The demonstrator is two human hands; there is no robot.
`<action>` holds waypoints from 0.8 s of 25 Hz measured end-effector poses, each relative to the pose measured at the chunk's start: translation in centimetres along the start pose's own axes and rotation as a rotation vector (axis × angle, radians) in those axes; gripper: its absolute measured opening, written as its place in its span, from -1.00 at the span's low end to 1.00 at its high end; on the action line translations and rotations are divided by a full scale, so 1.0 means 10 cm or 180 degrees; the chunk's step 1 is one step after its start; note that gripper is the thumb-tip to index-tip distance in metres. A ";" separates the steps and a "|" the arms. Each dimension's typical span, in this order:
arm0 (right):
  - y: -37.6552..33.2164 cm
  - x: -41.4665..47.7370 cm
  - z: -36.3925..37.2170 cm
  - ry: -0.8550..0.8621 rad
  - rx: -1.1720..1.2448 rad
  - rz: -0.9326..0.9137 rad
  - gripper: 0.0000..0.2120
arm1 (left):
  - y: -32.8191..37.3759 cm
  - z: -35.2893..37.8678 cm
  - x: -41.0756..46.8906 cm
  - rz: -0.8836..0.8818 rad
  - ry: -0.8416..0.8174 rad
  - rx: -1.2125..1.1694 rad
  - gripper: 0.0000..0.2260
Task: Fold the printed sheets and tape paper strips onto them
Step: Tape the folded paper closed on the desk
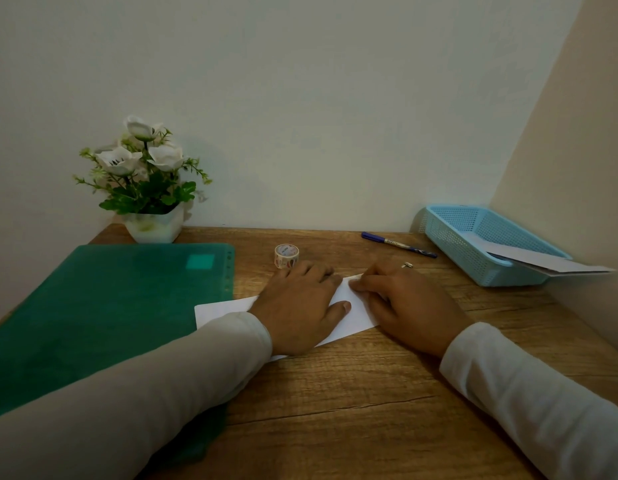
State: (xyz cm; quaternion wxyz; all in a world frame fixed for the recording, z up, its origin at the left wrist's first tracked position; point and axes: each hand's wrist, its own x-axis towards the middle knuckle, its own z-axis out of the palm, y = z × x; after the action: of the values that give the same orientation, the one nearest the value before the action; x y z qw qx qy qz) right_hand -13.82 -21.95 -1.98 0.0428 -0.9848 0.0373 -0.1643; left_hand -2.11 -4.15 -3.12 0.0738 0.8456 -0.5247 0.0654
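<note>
- 1 white sheet: lay flat at the middle of the bench, with its left end over the edge of the green folder. No print could be made out.
- Left hand: rested palm down on the sheet, fingers straight and spread, pressing it flat.
- Right hand: sat on the sheet's right end with fingers bent and tips at the far edge. Whether it pinched or only pressed could not be told. It wore 1 ring.
- 1 roll of patterned tape: stood just beyond the left fingertips, off the sheet.
- 1 dark blue pen: lay farther back, near the wall.
- 1 light blue mesh basket: sat at the right rear, and the paper in it jutted past its rim.
- Green folder: lay at the left, partly under the left sleeve.
- 1 white pot of flowers: stood at the rear left, behind the folder.
</note>
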 end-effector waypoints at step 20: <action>-0.07 0.03 0.02 -0.0227 -0.0324 0.0243 -0.59 | 0.01 -0.01 -0.01 0.0000 -0.0048 -0.0017 -0.45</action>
State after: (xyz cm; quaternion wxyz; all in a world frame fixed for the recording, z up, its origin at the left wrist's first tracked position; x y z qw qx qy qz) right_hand -13.40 -21.26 -2.00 0.0003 -0.9888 0.0817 -0.1252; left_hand -2.20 -4.08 -3.06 0.0722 0.8459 -0.5253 0.0576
